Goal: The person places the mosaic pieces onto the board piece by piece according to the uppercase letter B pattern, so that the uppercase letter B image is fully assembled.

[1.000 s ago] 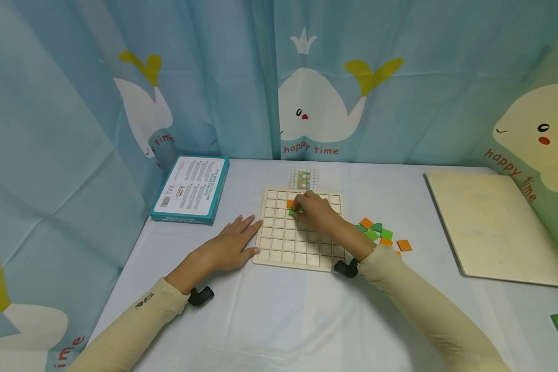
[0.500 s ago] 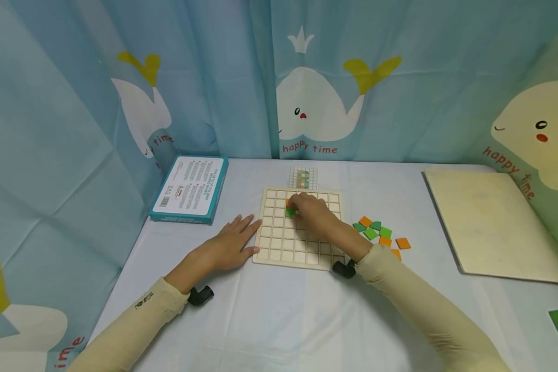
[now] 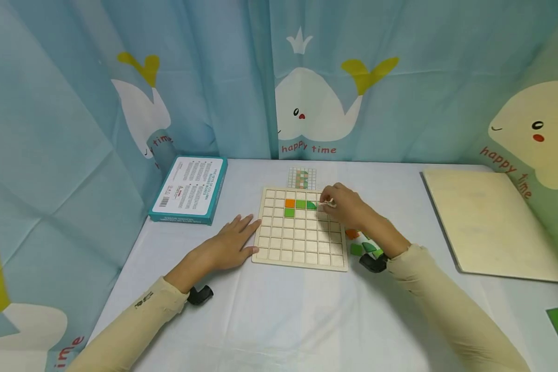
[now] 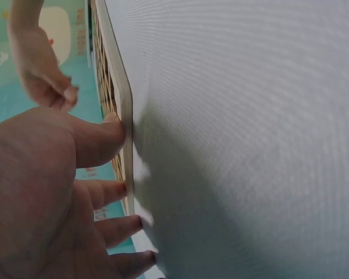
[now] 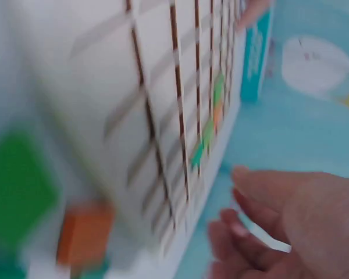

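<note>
A wooden grid board (image 3: 285, 243) lies on the table, with a few tiles set in its upper cells: an orange square tile (image 3: 290, 203), a green square tile (image 3: 289, 212) below it, another green square tile (image 3: 300, 204) and a dark green rounded tile (image 3: 311, 205) to the right. My left hand (image 3: 232, 244) lies spread, its fingertips and thumb touching the board's left edge, also seen with the thumb (image 4: 102, 139) in the left wrist view. Above the board's upper right part hovers my right hand (image 3: 346, 205); its fingers are loosely bent, and the right wrist view shows nothing held.
Several loose orange and green tiles (image 3: 357, 249) lie right of the board, partly hidden by the right arm. A small pattern card (image 3: 301, 178) sits behind the board. A teal box (image 3: 188, 188) is at the left, a pale wooden panel (image 3: 493, 222) at the right.
My right hand has let go of the green square tile, now in its cell below the orange one, and has moved right across the board. The left hand has stayed in place.
</note>
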A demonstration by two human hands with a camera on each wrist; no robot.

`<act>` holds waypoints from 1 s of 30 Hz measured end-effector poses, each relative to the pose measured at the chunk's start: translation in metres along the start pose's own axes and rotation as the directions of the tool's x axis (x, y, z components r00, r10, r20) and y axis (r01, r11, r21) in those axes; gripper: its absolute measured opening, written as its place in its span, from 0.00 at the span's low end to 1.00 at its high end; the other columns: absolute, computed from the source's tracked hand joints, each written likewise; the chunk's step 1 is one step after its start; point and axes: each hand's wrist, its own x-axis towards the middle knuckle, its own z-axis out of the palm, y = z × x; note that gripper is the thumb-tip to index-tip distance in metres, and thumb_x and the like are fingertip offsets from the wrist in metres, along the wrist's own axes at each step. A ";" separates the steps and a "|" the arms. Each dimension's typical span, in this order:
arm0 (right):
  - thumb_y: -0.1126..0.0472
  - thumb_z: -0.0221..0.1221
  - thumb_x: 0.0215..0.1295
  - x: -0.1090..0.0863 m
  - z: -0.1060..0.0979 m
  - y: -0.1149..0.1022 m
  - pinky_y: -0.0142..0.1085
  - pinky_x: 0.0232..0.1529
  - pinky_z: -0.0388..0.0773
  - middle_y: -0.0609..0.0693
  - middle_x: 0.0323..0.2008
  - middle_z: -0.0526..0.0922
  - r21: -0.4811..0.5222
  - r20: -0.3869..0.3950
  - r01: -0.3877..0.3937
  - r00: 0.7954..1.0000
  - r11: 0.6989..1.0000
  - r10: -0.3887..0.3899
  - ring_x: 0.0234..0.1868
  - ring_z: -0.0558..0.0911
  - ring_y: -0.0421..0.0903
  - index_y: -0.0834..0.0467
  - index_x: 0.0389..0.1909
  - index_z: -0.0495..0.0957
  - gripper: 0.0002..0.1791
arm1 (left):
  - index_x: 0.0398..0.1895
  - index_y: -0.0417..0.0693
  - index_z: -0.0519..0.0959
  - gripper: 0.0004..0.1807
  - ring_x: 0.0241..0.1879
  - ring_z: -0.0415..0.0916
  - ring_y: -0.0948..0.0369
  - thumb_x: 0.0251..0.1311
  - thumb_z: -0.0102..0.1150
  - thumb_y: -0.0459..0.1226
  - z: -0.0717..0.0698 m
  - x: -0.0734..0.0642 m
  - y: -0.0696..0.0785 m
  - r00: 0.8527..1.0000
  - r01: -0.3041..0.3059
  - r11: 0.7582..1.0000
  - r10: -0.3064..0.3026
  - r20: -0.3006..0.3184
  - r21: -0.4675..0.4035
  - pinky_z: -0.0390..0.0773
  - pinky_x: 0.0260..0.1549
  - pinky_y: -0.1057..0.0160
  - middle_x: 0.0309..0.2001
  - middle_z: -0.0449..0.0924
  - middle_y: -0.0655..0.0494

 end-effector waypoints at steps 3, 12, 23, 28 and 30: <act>0.60 0.61 0.78 -0.012 -0.017 0.018 0.54 0.50 0.79 0.66 0.50 0.78 -0.003 0.090 -0.098 0.991 0.995 0.098 0.48 0.80 0.60 0.66 0.53 0.78 0.13 | 0.87 0.52 0.49 0.41 0.85 0.38 0.40 0.80 0.49 0.55 0.000 0.000 -0.001 1.000 0.001 1.000 -0.001 0.002 0.003 0.49 0.80 0.38 0.86 0.44 0.45; 0.57 0.63 0.74 -0.046 -0.033 0.063 0.57 0.53 0.80 0.69 0.52 0.80 -0.028 0.173 -0.250 0.952 0.968 0.251 0.49 0.80 0.61 0.69 0.55 0.77 0.20 | 0.87 0.52 0.49 0.41 0.85 0.37 0.40 0.80 0.49 0.54 0.001 0.001 -0.002 1.000 -0.014 1.000 0.014 0.004 -0.002 0.49 0.80 0.37 0.86 0.44 0.44; 0.64 0.66 0.72 -0.052 -0.027 0.065 0.54 0.50 0.79 0.63 0.46 0.81 -0.015 0.144 -0.216 0.966 0.976 0.216 0.45 0.78 0.57 0.69 0.53 0.79 0.15 | 0.87 0.51 0.49 0.41 0.85 0.38 0.39 0.80 0.49 0.54 -0.002 -0.001 0.000 1.000 -0.008 1.000 0.008 0.003 -0.006 0.49 0.80 0.37 0.86 0.44 0.44; 0.65 0.64 0.74 -0.049 -0.019 0.064 0.55 0.52 0.79 0.65 0.50 0.78 -0.010 0.098 -0.227 0.969 0.974 0.227 0.48 0.78 0.59 0.68 0.59 0.78 0.18 | 0.87 0.52 0.49 0.41 0.84 0.38 0.39 0.80 0.49 0.54 -0.002 -0.002 0.000 1.000 -0.008 1.000 0.008 0.004 -0.003 0.50 0.80 0.37 0.86 0.44 0.44; 0.66 0.63 0.75 -0.048 -0.017 0.066 0.57 0.53 0.79 0.66 0.51 0.77 0.002 0.080 -0.228 0.971 0.974 0.227 0.50 0.78 0.60 0.68 0.61 0.77 0.18 | 0.87 0.52 0.49 0.41 0.84 0.39 0.39 0.80 0.49 0.54 -0.002 -0.002 -0.001 1.000 -0.010 1.000 0.010 0.005 0.000 0.50 0.80 0.37 0.86 0.44 0.44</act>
